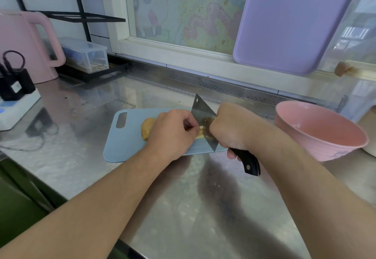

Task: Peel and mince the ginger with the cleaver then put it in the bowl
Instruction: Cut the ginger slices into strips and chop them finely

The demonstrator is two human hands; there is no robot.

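A light blue cutting board (126, 136) lies on the steel counter. My left hand (173, 132) presses down on a piece of ginger (147, 127), whose brown unpeeled end sticks out to the left of my fingers. A pale cut end of the ginger shows between my fingertips and the blade. My right hand (230, 128) grips the black handle of the cleaver (201, 112), whose blade stands edge-down on the board right against the ginger. Ginger bits cling to the blade's side. The pink bowl (319, 130) stands to the right of the board.
A pink kettle (26, 47) and a power strip with black plugs (16, 96) sit at the left. A clear lidded box (85, 55) stands on a black rack behind. A purple board (291, 20) leans against the window at the back right.
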